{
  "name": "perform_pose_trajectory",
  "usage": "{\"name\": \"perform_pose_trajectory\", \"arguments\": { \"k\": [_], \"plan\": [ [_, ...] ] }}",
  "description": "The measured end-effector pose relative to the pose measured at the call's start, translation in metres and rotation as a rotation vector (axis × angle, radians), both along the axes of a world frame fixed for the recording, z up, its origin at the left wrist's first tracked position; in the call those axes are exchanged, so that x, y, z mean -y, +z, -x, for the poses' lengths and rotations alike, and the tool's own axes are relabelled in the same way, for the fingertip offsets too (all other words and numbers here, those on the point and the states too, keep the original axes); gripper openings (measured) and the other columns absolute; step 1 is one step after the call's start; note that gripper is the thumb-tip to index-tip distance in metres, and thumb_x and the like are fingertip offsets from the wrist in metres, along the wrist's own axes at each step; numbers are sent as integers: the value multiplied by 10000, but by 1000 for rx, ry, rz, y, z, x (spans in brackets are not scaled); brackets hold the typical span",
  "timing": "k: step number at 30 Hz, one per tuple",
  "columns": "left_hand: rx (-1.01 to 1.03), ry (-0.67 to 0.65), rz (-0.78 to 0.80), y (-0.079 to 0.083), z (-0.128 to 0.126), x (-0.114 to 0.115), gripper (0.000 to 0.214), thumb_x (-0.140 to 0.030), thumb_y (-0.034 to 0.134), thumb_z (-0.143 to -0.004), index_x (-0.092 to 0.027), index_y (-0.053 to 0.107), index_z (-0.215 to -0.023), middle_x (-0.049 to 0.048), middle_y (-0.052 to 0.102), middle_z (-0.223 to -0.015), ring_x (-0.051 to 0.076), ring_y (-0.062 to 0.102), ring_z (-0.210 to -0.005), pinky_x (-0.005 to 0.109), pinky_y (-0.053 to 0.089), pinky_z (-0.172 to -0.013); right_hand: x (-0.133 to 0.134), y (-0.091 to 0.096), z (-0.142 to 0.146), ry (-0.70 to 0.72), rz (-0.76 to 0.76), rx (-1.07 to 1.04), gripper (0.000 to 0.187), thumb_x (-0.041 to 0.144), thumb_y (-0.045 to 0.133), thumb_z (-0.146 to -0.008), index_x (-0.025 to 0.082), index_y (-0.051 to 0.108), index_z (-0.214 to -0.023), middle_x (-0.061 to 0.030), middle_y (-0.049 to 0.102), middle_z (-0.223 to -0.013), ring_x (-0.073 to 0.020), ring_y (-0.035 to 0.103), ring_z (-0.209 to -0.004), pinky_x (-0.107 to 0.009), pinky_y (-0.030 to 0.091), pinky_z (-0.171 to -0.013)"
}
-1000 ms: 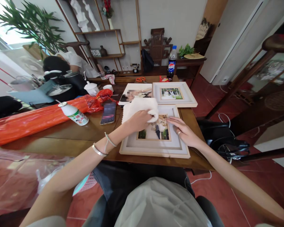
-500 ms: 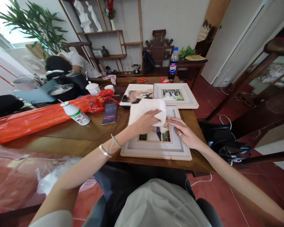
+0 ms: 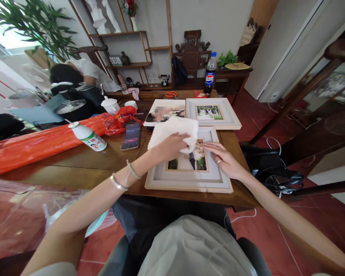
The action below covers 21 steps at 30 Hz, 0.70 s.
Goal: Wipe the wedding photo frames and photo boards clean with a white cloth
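A white cloth (image 3: 174, 128) is gripped in my left hand (image 3: 171, 147), which presses it on the upper left part of a pale picture frame (image 3: 186, 187) lying flat on the table. Part of the framed photo (image 3: 201, 165) shows below the cloth; the rest of it is covered. My right hand (image 3: 225, 160), with a ring, rests with fingers stretched out on the right side of the same frame. Touching or close behind the cloth lies a large photo print (image 3: 178, 103). A second framed photo (image 3: 232, 120) sits just behind the first.
Left on the wooden table (image 3: 103, 163) are a phone (image 3: 131, 136), a white bottle (image 3: 89, 138), and a long red plastic-wrapped bundle (image 3: 54, 138). Farther back are orange-handled scissors (image 3: 171, 94), a cola bottle (image 3: 210, 74) and a white lidded cup (image 3: 110, 104). A person (image 3: 87, 73) is at the far left.
My left hand has slid the cloth slightly to the left across the frame, uncovering a little more of the photo. My right hand stays on the frame. The view has shifted slightly.
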<state>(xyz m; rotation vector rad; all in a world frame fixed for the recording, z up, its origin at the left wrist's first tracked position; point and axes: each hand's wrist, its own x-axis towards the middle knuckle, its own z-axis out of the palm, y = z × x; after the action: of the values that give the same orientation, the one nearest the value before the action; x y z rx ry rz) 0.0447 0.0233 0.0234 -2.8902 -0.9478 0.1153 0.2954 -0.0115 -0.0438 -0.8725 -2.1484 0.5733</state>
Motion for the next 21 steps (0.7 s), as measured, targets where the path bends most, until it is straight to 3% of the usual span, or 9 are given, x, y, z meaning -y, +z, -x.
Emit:
{"name": "perform_pose_trajectory", "arguments": {
  "k": [4,7,9,12,16,19,21],
  "plan": [
    [-74,118,32,10,31,45,352,7,468,-723,-157,641,-982,125,536,-1334,200,334,-1363,366,348,-1063,1,2,1,-21,22,12,556,76,361,-852,349,496,-1317,-11,531,-1331,-227,416,-1273,-545,317,-1078],
    [-77,128,91,14,38,74,344,-7,468,-719,-164,639,-972,112,529,-1345,199,362,-1348,347,368,-1054,0,1,0,-19,11,3,572,67,363,-832,350,505,-1309,-8,537,-1324,-225,424,-1265,-547,319,-1076],
    [-53,146,90,12,37,81,332,-22,471,-733,-156,633,-989,120,487,-1384,205,351,-1355,349,358,-1066,0,0,-1,-13,4,-3,587,57,361,-819,349,510,-1306,-5,533,-1329,-224,418,-1268,-546,317,-1077],
    [14,213,2,2,35,66,316,-59,501,-759,-135,623,-1040,145,399,-1445,246,287,-1385,396,305,-1103,-1,-1,-1,-8,5,3,600,42,350,-813,346,508,-1306,-5,523,-1339,-222,408,-1273,-548,307,-1081],
    [92,250,-170,-14,36,21,317,-106,506,-815,-102,596,-1119,172,290,-1498,299,233,-1398,470,248,-1114,-1,-2,-2,-10,15,13,593,41,341,-827,334,493,-1320,-17,506,-1347,-209,396,-1281,-540,291,-1093],
    [89,238,-218,-22,35,-5,301,-218,493,-874,-103,603,-1129,183,297,-1491,319,226,-1398,501,224,-1112,0,-2,-2,-13,18,9,574,55,347,-841,341,495,-1317,-15,507,-1343,-207,395,-1283,-542,287,-1096],
    [69,241,-228,-25,32,-10,303,-265,496,-882,-116,620,-1114,181,321,-1479,334,240,-1390,523,227,-1104,1,-1,-2,-21,15,2,566,64,356,-843,351,502,-1309,-11,517,-1335,-214,406,-1275,-547,295,-1091]
  ]
}}
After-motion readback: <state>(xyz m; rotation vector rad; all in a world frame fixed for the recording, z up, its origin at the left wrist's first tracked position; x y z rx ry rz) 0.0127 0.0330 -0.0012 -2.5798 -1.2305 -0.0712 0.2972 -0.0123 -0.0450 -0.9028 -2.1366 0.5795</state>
